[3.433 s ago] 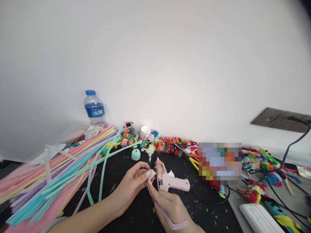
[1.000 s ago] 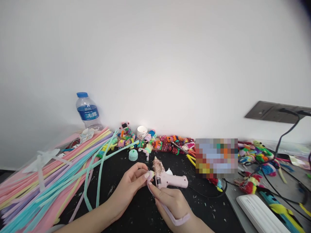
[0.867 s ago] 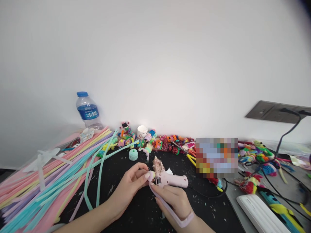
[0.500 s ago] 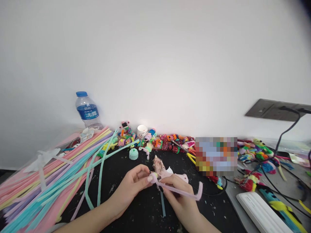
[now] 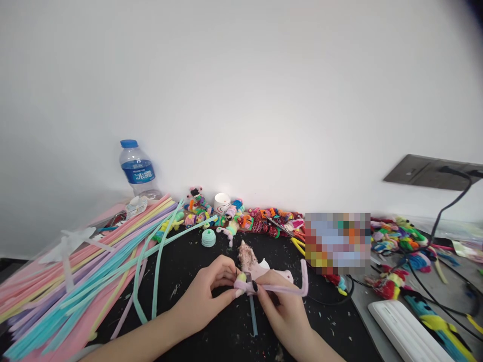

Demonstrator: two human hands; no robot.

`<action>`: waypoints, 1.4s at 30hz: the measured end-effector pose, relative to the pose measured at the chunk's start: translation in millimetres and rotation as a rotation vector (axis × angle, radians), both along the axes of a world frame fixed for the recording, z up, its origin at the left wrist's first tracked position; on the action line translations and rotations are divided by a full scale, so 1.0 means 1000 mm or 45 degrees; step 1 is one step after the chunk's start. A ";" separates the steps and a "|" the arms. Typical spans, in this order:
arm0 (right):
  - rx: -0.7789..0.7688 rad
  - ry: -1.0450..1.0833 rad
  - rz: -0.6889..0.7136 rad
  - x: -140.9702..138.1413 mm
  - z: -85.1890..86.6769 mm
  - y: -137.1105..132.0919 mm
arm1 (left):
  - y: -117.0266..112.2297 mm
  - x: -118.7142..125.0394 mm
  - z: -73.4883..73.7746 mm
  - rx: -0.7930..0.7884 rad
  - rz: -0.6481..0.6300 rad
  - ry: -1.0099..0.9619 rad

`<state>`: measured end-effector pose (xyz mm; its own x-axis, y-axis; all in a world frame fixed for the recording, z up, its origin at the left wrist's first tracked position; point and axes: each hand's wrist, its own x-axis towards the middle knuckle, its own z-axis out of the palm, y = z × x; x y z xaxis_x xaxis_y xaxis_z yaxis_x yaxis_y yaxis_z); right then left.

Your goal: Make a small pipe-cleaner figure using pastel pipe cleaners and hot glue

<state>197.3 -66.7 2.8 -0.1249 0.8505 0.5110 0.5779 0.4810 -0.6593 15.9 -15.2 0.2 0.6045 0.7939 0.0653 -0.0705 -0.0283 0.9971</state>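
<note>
My left hand (image 5: 206, 296) pinches a small coil of lilac pipe cleaner with a yellow bit at its centre (image 5: 241, 284). My right hand (image 5: 281, 309) grips the free length of the same lilac pipe cleaner (image 5: 287, 288), which runs right and bends upward at its end. Both hands meet just above the black mat (image 5: 188, 281). A pink glue gun (image 5: 260, 269) lies right behind them. A thin blue-grey stick (image 5: 252, 317) lies on the mat under the hands.
A big bundle of pastel pipe cleaners (image 5: 75, 266) fills the left. A water bottle (image 5: 138, 170) stands by the wall. Small colourful pipe-cleaner figures (image 5: 241, 221) line the back. A green coil (image 5: 208, 238), black cables (image 5: 433, 251) and a white device (image 5: 400, 332) lie around.
My right hand has swung the pipe cleaner's free end from below my wrist up and round to the right. The coil at my left fingertips has grown slightly.
</note>
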 end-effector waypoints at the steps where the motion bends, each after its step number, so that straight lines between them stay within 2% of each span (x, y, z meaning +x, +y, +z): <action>1: 0.005 -0.005 0.011 0.000 0.000 0.000 | 0.000 0.000 0.001 0.041 -0.011 0.039; 5: 0.000 -0.039 0.027 0.000 -0.002 0.000 | 0.001 -0.001 0.004 0.167 -0.026 0.186; 8: -0.007 -0.064 0.027 0.000 -0.003 -0.001 | 0.002 -0.001 0.003 0.182 -0.015 0.240; 17: -0.057 -0.066 0.081 0.000 -0.006 -0.001 | 0.005 -0.002 0.001 0.298 -0.021 0.261; 26: -0.029 0.028 0.079 0.001 -0.005 0.000 | 0.003 -0.002 0.005 0.278 -0.045 0.270; 31: -0.017 0.057 0.072 -0.001 -0.004 -0.002 | 0.004 -0.001 0.004 0.068 -0.073 0.148; 36: 0.047 0.119 -0.010 -0.003 -0.003 -0.005 | 0.007 -0.001 0.001 -0.159 -0.088 -0.016; 42: 0.055 0.141 0.013 -0.003 -0.001 -0.005 | 0.006 0.001 0.000 -0.449 -0.131 -0.175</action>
<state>194.6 -72.2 1.9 -0.0744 0.8262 0.5584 0.4975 0.5160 -0.6973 16.8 -8.7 0.3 0.6866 0.7179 -0.1151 -0.1888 0.3290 0.9253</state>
